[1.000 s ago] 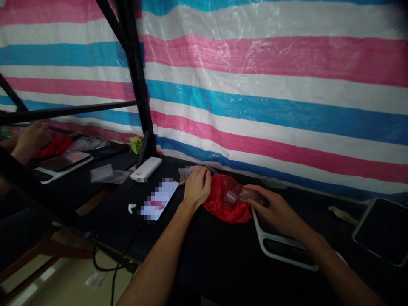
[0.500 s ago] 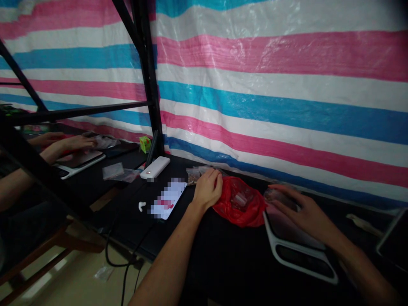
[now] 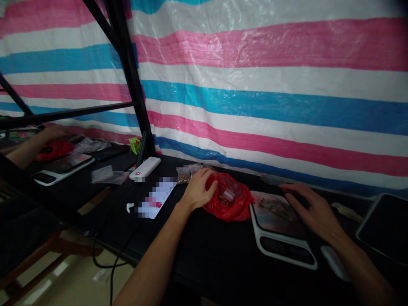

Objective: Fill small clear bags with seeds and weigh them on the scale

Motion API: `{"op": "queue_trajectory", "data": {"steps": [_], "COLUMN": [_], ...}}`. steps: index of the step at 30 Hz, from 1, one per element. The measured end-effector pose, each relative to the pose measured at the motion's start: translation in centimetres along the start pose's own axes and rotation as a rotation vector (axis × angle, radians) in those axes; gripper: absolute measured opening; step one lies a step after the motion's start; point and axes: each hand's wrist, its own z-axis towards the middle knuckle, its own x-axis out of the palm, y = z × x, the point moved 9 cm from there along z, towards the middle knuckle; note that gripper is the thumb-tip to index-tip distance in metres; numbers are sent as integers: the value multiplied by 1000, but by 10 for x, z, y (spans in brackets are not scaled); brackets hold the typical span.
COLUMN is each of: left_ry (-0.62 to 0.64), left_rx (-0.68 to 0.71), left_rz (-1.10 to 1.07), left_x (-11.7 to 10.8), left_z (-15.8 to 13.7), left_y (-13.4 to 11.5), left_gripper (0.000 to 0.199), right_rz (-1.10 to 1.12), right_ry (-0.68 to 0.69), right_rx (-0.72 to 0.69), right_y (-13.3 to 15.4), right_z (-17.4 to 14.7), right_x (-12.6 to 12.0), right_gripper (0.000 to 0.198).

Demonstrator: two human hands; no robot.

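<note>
My left hand (image 3: pixel 200 188) rests at the left rim of a crumpled red plastic bag (image 3: pixel 239 208), thumb and fingers apart. Inside the red bag lie small clear plastic bags (image 3: pixel 230 192). Just behind my left hand are small clear bags with brown bits (image 3: pixel 183 175). A clear bag with brownish contents (image 3: pixel 276 208) lies flat on the plate of a white kitchen scale (image 3: pixel 258 238). My right hand (image 3: pixel 310 206) hovers at the scale's right side, fingers stretched out and holding nothing.
A phone (image 3: pixel 157 199), a white earbud (image 3: pixel 130 207) and a white power bank (image 3: pixel 145 168) lie to the left. Beneath my right forearm is a white rounded object (image 3: pixel 334 263). A dark tablet-like slab (image 3: pixel 382 225) stands far right. Past the black frame (image 3: pixel 127 76), a co-worker's arm (image 3: pixel 35 142) reaches over another scale (image 3: pixel 63 170).
My right hand has let go of the clear bag, which now lies on the scale, and has drawn off rightward. My left hand stays at the red bag. The view has swung slightly right.
</note>
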Motion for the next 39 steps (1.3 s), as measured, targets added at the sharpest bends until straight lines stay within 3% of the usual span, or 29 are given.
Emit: {"op": "queue_trajectory", "data": {"steps": [4, 13, 19, 26, 33, 39], "left_ry": [111, 10, -72, 103, 38, -59], "left_rx": [-23, -95, -41, -101, -114, -133], "left_rz": [39, 23, -97, -106, -74, -120], "left_x": [11, -2, -5, 11, 4, -6], "left_z": [-2, -1, 0, 0, 0, 0], "left_y": [0, 8, 8, 9, 12, 17], "left_gripper": [12, 24, 25, 39, 40, 43], "right_rz": [-38, -45, -85, -85, -116, -355], "right_ry": [20, -17, 6, -3, 85, 81], "right_rx": [-52, -203, -275, -301, -316, -337], "right_y": [6, 33, 43, 53, 63, 82], "right_z": [-1, -3, -6, -7, -8, -13], "right_x": [9, 7, 14, 15, 29, 42], "right_gripper": [30, 26, 25, 20, 18, 25]}}
